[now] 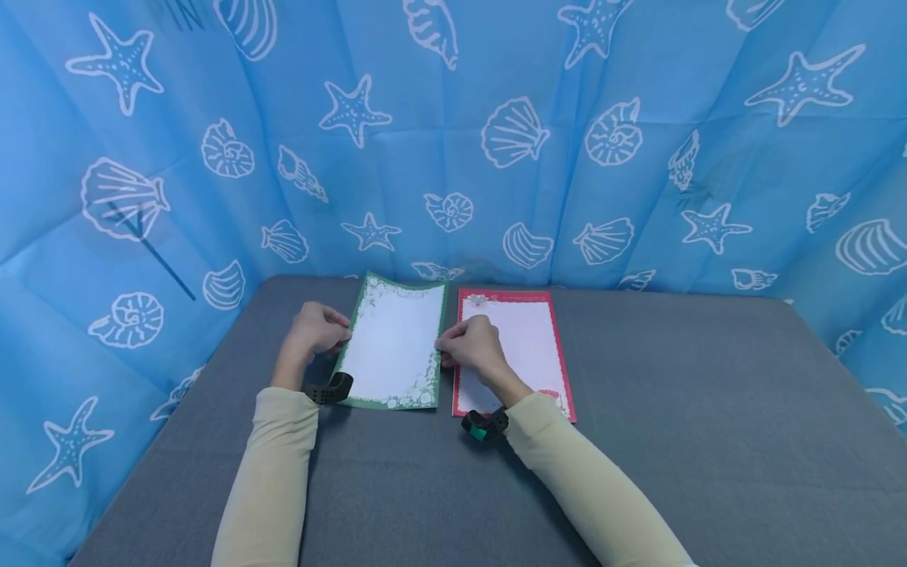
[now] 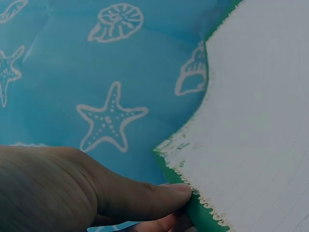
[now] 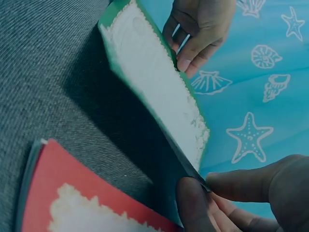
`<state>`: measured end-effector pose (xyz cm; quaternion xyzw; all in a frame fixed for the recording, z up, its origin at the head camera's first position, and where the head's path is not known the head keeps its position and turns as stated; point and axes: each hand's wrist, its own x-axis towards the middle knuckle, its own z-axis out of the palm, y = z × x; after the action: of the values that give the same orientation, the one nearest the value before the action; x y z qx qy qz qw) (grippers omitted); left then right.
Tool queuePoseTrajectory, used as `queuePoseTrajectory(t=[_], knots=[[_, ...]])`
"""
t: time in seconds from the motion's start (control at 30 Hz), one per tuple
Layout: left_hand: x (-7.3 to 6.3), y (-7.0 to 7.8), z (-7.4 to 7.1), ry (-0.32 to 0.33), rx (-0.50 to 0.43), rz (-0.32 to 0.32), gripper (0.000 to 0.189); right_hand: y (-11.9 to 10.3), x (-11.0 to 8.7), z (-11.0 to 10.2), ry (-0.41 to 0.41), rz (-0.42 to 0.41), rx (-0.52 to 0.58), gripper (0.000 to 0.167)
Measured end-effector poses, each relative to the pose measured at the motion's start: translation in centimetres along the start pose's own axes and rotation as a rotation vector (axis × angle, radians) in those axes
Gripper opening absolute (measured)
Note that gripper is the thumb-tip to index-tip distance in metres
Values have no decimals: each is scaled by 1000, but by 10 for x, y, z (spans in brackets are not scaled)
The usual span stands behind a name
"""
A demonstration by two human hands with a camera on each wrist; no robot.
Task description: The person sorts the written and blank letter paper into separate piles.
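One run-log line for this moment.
left hand: pinches green-bordered paper | right hand: pinches its opposite edge | red-bordered paper: on table

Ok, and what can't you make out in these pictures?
- Head: the faint marks along the top of the green sheet, too small to read.
- Head: part of the red sheet, hidden behind the right hand.
- Left wrist: the fingertips of the left hand under the green sheet, which hides them.
- Right wrist: most of the red sheet, cut off by the bottom edge.
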<state>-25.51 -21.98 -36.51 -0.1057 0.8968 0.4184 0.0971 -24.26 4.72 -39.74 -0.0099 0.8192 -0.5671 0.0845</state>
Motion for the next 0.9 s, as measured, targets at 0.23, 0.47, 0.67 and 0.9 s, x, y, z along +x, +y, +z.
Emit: queuePoseTrajectory(t=[0.23,0.47,0.67,0.9], knots=[[2,-2,1,9,25,-35,20,3,2,2,-16,9,-47,9],[3,-4,2,17,82,-72,21,2,2,4,-30,8,-73,9],[6,-5,3,3,130,-107,23,-2,1,5,-39,31,-93,10],[6,-5,4,10,148,-113,25,0,2,4,-54,30,-86,10]])
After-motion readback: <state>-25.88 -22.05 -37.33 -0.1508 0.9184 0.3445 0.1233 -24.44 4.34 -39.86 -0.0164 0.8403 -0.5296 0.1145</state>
